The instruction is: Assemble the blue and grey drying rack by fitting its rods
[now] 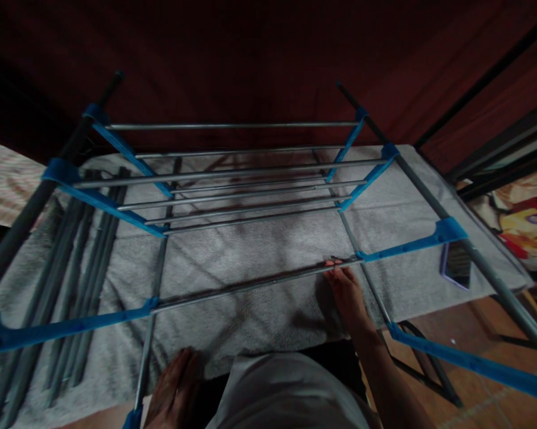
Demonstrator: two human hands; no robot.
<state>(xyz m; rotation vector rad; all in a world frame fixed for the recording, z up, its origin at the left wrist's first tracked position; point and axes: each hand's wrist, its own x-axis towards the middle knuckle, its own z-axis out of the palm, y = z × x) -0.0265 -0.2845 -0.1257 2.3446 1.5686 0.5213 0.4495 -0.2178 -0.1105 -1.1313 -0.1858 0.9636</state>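
Observation:
A rack frame of grey metal tubes with blue plastic brackets (409,245) stands over a grey towel (259,250). My right hand (346,292) is closed around the right end of the nearest thin metal rod (250,285), just left of a blue bracket. Its fingertips show on the far side of the rod. My left hand (174,381) rests near the towel's front edge, fingers extended and holding nothing. It is to the right of the frame's lower left tube (146,351). Several thin crossbars (242,173) span the brackets farther back.
Several loose grey tubes (78,256) lie on the towel at left. A phone (456,265) lies near the towel's right side, partly behind a blue bracket. A dark red curtain (233,59) hangs behind. Colourful fabric (530,223) and a tiled floor (469,363) show at right.

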